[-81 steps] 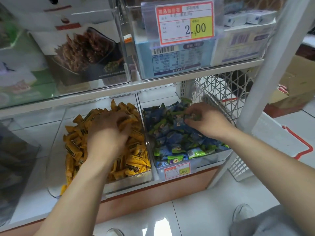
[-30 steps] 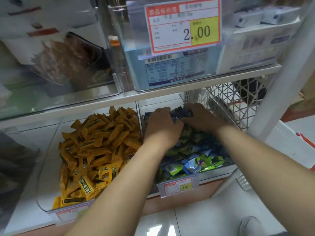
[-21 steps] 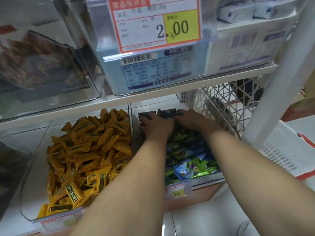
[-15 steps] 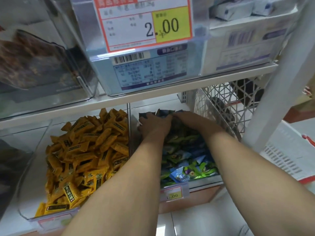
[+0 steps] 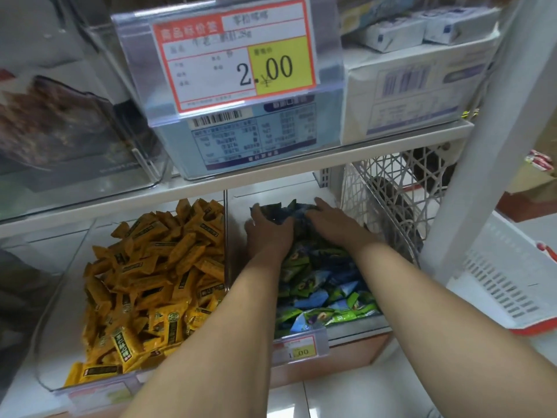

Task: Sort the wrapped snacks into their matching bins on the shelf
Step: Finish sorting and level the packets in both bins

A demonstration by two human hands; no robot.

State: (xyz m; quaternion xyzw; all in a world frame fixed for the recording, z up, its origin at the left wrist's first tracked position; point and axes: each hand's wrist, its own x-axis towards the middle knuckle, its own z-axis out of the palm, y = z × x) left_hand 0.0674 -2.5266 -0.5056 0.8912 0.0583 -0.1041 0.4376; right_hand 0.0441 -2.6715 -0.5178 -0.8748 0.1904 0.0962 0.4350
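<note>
Two bare forearms reach from the foreground into a clear bin (image 5: 355, 325) on the lower shelf. A small price tag (image 5: 298, 348) reading 1.00 is clipped to the bin's front. Inside it lie the blue-and-green snacks (image 5: 319, 291), heaped higher toward the back. There the left hand (image 5: 268, 233) digs into the dark-blue wrappers, its fingertips buried, so whether it grasps any cannot be told. Just to its right, the right hand (image 5: 334, 221) rests on the heap with fingers stretched forward, clutching nothing. Left of the bin, a neighbouring clear bin (image 5: 51, 327) holds yellow snacks (image 5: 156, 282). To the bin's right stands a white lattice basket (image 5: 388, 188). Above the bin, on the upper shelf (image 5: 271, 173), a pale blue box (image 5: 253, 140) sits behind a large price tag (image 5: 235, 55) marked 2.00.
</note>
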